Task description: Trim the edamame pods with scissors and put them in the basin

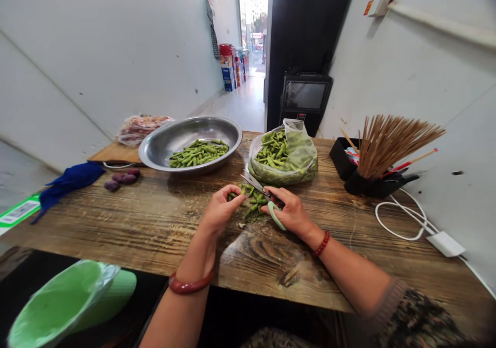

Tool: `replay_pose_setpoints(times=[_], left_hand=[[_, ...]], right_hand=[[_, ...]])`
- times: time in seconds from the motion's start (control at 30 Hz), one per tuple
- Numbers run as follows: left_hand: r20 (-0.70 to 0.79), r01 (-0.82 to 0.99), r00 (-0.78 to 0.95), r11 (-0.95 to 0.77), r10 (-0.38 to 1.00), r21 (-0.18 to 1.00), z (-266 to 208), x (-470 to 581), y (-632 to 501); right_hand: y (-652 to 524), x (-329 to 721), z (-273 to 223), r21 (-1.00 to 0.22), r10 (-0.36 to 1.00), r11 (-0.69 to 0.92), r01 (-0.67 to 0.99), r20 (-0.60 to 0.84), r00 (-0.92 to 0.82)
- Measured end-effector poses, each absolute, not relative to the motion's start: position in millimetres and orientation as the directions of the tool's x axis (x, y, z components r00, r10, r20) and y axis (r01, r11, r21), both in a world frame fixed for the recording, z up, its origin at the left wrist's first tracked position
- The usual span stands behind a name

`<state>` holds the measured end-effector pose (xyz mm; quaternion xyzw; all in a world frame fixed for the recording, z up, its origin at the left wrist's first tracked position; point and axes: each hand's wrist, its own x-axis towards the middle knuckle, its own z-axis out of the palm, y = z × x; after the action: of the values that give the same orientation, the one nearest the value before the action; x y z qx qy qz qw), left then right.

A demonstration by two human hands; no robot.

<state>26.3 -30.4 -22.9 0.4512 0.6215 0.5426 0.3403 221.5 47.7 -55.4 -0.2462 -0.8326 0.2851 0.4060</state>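
My right hand [289, 209] is closed round the green-handled scissors [274, 214], whose blades stand a little apart and point up and to the left. Between finger and thumb of my left hand [222, 208] is a green soybean pod [231, 196], mostly hidden by the fingers. Loose pods and trimmed bits [253, 202] lie on the wood between my hands. Behind them a clear plastic bag [304, 157] stands open, full of pods. A wide steel basin [155, 149] to its left holds more pods.
Several small purple potatoes or onions [122, 178] and a blue cloth [70, 183] lie on the left of the wooden table [155, 224]. At the right stand a black holder with wooden sticks [387, 152] and a white cable with adapter [445, 243]. A green bin [116, 291] is below the front edge.
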Motion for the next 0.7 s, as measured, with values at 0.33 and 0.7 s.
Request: replay_pose_setpoints(times=[0.33,0.7], left_hand=[[-0.003,-0.11,-0.354,-0.039,0.935,0.993,-20.6,29.6,-32.7],[0.076,0.033,-0.321,-0.069,0.944,0.997,-21.7,32.3,-32.2]], right_hand=[[46.8,222.9,-55.5,-0.667,0.588,0.728,0.159,0.488,-0.645],[44.7,225.2,-52.2,-0.627,0.545,0.758,0.177,0.461,-0.701]])
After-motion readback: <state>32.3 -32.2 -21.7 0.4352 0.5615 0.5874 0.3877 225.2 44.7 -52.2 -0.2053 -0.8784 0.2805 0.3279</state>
